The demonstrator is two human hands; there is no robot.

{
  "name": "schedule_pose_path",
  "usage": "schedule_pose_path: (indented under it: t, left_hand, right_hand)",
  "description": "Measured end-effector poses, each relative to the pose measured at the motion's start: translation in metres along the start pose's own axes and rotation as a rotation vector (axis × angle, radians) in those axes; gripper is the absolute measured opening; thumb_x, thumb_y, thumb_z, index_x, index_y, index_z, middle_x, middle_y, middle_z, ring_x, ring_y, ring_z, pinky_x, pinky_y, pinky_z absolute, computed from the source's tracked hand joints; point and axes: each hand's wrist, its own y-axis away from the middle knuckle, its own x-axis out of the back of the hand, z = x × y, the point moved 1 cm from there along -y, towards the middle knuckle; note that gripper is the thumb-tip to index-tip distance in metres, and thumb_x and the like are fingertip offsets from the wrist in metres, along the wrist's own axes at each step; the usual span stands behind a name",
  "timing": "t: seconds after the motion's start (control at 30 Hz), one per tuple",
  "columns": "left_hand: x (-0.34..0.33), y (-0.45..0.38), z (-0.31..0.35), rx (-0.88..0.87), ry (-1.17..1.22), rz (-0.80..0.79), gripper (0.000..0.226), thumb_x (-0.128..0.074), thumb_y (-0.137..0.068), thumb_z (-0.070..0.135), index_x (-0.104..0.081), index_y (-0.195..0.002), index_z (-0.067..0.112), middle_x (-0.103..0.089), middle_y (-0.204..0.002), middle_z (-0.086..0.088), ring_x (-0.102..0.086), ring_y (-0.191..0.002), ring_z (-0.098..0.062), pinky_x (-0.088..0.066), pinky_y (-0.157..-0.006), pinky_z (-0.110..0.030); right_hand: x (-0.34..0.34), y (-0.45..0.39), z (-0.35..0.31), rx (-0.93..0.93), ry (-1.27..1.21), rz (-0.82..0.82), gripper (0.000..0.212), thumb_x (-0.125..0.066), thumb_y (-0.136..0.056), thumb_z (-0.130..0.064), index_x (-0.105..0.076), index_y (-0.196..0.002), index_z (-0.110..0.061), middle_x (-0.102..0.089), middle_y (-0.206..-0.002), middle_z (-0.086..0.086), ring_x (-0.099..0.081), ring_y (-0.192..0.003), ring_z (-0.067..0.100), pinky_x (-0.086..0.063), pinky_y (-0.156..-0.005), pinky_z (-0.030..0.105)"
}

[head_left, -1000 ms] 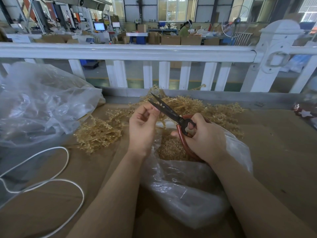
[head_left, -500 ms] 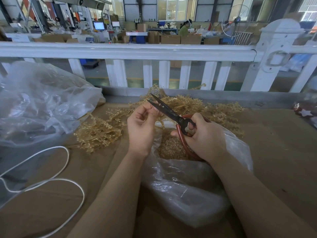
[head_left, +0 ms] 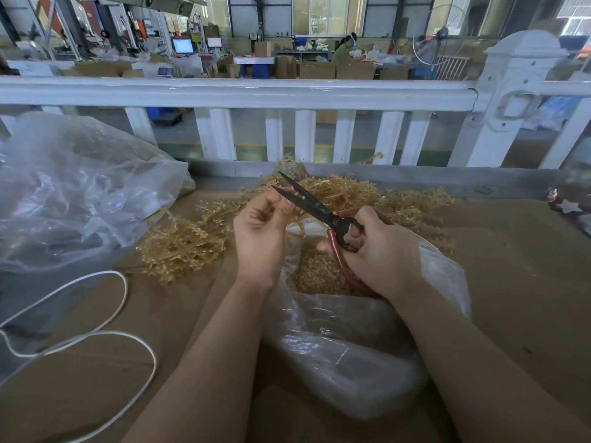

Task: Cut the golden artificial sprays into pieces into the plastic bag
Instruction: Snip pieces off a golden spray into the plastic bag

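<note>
My right hand [head_left: 380, 251] grips the red handles of black scissors [head_left: 307, 203], whose blades stand apart and point up-left. My left hand [head_left: 260, 231] pinches a small golden spray piece [head_left: 295, 197] between the blades, above the open clear plastic bag [head_left: 345, 340]. Cut golden bits [head_left: 316, 270] lie inside the bag. A heap of golden artificial sprays [head_left: 185, 241] spreads over the cardboard to the left and behind my hands.
A large crumpled clear plastic sheet [head_left: 80, 193] lies at the left. A white cord [head_left: 96, 334] loops at the lower left. A white railing [head_left: 256, 91] runs along the far edge of the cardboard-covered table [head_left: 527, 282]. A small star ornament [head_left: 567, 206] sits at right.
Both hands with the scissors shifted slightly up and left. The blades stay open around the piece in my left fingers.
</note>
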Motion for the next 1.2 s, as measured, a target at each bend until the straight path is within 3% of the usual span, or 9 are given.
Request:
schedule_pose_path:
  t: [0.13,0.3,0.4,0.63,0.77,0.9,1.03,1.2]
  left_hand:
    - [-0.0005,0.0009,0.0015,-0.008,0.024,-0.012,0.01,-0.061,-0.094,-0.002,-0.069,-0.093,0.003,-0.071,-0.085,-0.001,-0.066,-0.082,-0.01,-0.052,-0.08,-0.021]
    - [-0.0002,0.0014,0.0017,-0.008,0.02,0.01,0.01,-0.061,-0.093,-0.003,-0.067,-0.1,-0.006,-0.069,-0.084,-0.006,-0.065,-0.078,-0.01,-0.053,-0.079,-0.022]
    - [-0.0006,0.0017,0.0031,-0.013,-0.008,0.005,0.009,-0.06,-0.092,-0.006,-0.068,-0.094,-0.001,-0.069,-0.084,-0.006,-0.065,-0.08,-0.011,-0.052,-0.079,-0.023]
    - [-0.0016,0.0038,0.0016,-0.027,-0.062,-0.073,0.006,-0.063,-0.091,-0.002,-0.069,-0.092,0.0,-0.068,-0.088,-0.015,-0.063,-0.085,-0.025,-0.054,-0.086,-0.042]
    - [0.0002,0.0025,-0.0007,-0.026,-0.055,-0.055,0.006,-0.064,-0.091,-0.002,-0.069,-0.092,0.0,-0.069,-0.085,-0.01,-0.064,-0.082,-0.02,-0.054,-0.084,-0.036]
    - [0.0009,0.0013,-0.001,-0.029,-0.031,-0.059,0.008,-0.065,-0.091,0.003,-0.072,-0.089,0.007,-0.074,-0.086,-0.001,-0.067,-0.085,-0.016,-0.053,-0.083,-0.03]
    - [0.0005,0.0009,-0.0013,-0.038,-0.014,-0.073,0.01,-0.064,-0.091,0.002,-0.073,-0.09,0.006,-0.075,-0.089,-0.003,-0.069,-0.088,-0.017,-0.053,-0.083,-0.027]
    - [-0.0002,0.0009,0.0,-0.038,-0.008,-0.083,0.013,-0.063,-0.091,-0.003,-0.073,-0.098,0.001,-0.076,-0.09,-0.002,-0.07,-0.088,-0.014,-0.053,-0.081,-0.024]
  right_hand:
    - [-0.001,0.0013,0.0003,0.021,-0.02,0.027,0.061,-0.048,-0.074,-0.084,-0.046,-0.085,-0.024,-0.056,-0.063,-0.014,-0.049,-0.055,0.005,-0.04,-0.047,0.022]
    - [-0.001,0.0006,-0.0001,0.012,-0.024,0.023,0.063,-0.044,-0.072,-0.087,-0.045,-0.085,-0.025,-0.056,-0.063,-0.015,-0.049,-0.055,0.004,-0.038,-0.046,0.021]
    - [-0.0008,-0.0002,0.0015,0.001,0.015,0.006,0.065,-0.041,-0.072,-0.088,-0.045,-0.086,-0.025,-0.057,-0.064,-0.014,-0.052,-0.055,0.006,-0.046,-0.046,0.025]
    - [-0.0013,0.0002,0.0014,-0.017,0.01,0.018,0.065,-0.041,-0.073,-0.088,-0.046,-0.088,-0.024,-0.058,-0.067,-0.014,-0.051,-0.058,0.007,-0.046,-0.049,0.025]
    - [-0.0004,0.0,0.001,0.005,0.011,0.023,0.062,-0.041,-0.075,-0.087,-0.044,-0.089,-0.027,-0.052,-0.067,-0.018,-0.047,-0.055,0.003,-0.035,-0.045,0.018]
    - [-0.0014,-0.0008,0.0015,0.013,0.034,0.025,0.068,-0.047,-0.076,-0.085,-0.054,-0.097,-0.021,-0.053,-0.072,-0.019,-0.047,-0.058,0.004,-0.034,-0.045,0.018]
    - [-0.0013,-0.0007,0.0015,-0.003,0.032,0.012,0.066,-0.048,-0.075,-0.085,-0.052,-0.098,-0.023,-0.051,-0.073,-0.021,-0.046,-0.059,0.003,-0.031,-0.046,0.016]
    - [-0.0015,-0.0011,0.0015,-0.022,0.026,0.004,0.069,-0.042,-0.075,-0.087,-0.052,-0.097,-0.023,-0.053,-0.073,-0.02,-0.049,-0.059,0.004,-0.039,-0.046,0.02]
